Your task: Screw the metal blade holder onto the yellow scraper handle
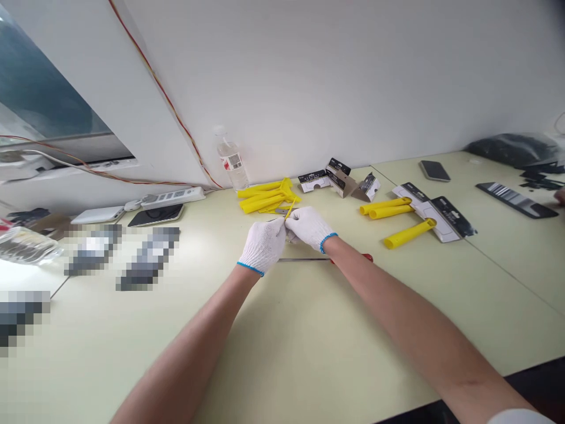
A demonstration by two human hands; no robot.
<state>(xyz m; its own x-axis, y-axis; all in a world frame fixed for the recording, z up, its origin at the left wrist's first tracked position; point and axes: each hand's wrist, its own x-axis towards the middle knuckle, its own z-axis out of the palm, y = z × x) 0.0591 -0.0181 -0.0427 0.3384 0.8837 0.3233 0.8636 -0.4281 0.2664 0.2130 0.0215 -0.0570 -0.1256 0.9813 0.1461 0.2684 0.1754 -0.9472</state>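
My left hand and my right hand, both in white knit gloves with blue cuffs, meet over the middle of the table. Their fingers are closed in a pinch around a thin yellow plastic piece, whose tip sticks up between them; its lower part is hidden. Just beyond lies a pile of yellow plastic handles, with a small grey metal part beside it. Under my right wrist runs a screwdriver-like tool with a thin metal shaft and a red handle, partly covered by my forearm.
Folded black-and-white cards stand near the wall. Yellow handles with cards attached lie right. A water bottle, power strip and phone are back left. Another phone and a black bag lie far right.
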